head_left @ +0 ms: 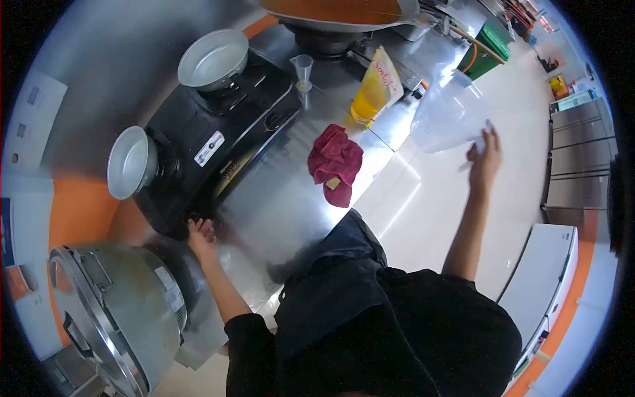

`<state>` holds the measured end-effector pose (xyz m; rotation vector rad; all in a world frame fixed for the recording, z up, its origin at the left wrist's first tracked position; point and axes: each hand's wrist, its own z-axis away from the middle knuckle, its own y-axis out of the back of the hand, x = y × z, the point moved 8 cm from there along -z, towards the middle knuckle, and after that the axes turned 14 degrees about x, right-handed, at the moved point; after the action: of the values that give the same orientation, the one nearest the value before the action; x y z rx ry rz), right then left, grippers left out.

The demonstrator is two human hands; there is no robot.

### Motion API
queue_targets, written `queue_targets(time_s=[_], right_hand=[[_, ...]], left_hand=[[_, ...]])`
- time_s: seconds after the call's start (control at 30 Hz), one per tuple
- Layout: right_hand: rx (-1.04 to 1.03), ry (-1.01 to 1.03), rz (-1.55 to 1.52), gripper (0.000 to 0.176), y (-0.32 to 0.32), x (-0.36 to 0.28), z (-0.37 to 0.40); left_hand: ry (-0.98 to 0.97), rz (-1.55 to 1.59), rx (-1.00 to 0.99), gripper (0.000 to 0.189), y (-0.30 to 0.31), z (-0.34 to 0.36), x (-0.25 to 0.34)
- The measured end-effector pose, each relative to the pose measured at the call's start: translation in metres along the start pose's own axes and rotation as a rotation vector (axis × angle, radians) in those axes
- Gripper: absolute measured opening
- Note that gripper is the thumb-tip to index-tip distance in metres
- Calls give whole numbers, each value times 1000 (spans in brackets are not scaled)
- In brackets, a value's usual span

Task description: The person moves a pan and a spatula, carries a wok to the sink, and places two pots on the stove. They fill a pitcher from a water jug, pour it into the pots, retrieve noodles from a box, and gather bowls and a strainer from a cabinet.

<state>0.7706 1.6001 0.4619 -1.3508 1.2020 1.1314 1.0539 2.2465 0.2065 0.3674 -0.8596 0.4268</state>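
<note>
My left hand [202,237] is at the near end of the black two-burner gas stove [173,159], fingers curled at its dark control knob [193,217], which they partly hide. Out over the floor to the right, my right hand [486,159] grips a translucent plastic jug [447,116], tilted and with no contents that I can make out. Two pale pans sit on the stove, one pan [213,61] on the far burner and another pan [131,162] on the near one.
On the steel counter [264,205] lie a crumpled dark red cloth [336,159], a pouch of yellow oil [377,92] and a small clear measuring cup [303,69]. A large wok [337,13] of orange-brown liquid is at the back. A big lidded cooker [126,298] stands at left.
</note>
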Motion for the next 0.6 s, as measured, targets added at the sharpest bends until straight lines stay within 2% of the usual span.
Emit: queue_targets(time_s=[0.07, 0.13, 0.23, 0.27, 0.33, 0.4, 0.47, 0.53, 0.6], right_hand=[[59, -12, -11, 43, -8, 48, -10], [69, -41, -11, 49, -20, 84, -9], [84, -62, 45, 49, -37, 121, -10], [70, -80, 57, 49, -41, 128, -7], [30, -61, 60, 49, -48, 135, -4], [-14, -41, 62, 50, -52, 138, -8], [-95, -70, 105, 53, -57, 141, -10], [-127, -82, 176, 54, -58, 135, -13], [-199, -120, 253, 55, -59, 130, -12]], left_hand=[[-23, -45, -29, 53, -3, 0, -1], [87, -67, 32, 53, -2, 11, -8], [-25, -32, 34, 52, -4, 11, -30], [-24, -33, 47, 52, -8, 18, -39], [-171, -206, 3, 45, -29, 40, -55], [-185, -249, -3, 31, -54, 66, -77], [-273, -196, -98, 18, -80, 103, -89], [-192, -249, -144, 15, -101, 123, -107], [-233, -196, -164, 16, -113, 147, -121]])
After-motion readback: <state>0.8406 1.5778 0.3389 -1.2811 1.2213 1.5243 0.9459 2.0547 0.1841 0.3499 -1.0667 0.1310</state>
